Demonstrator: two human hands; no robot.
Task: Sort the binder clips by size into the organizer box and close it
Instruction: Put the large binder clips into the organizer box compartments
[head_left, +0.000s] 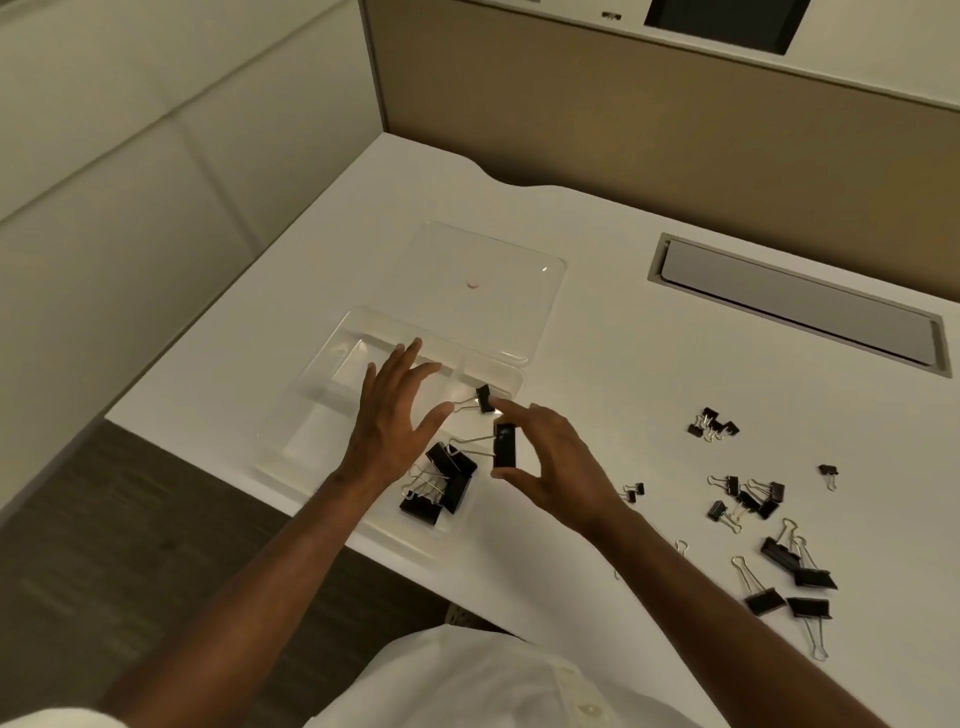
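Desk (597, 291), white, beside cubicle panels (649, 119)

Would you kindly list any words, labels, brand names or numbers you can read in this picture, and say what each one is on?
None can be read.
The binder clips, like the large one pinched in the right hand, show plain black.
The clear organizer box and its open lid carry no print.
The small fitting on the upper wall panel is too blurred to read.
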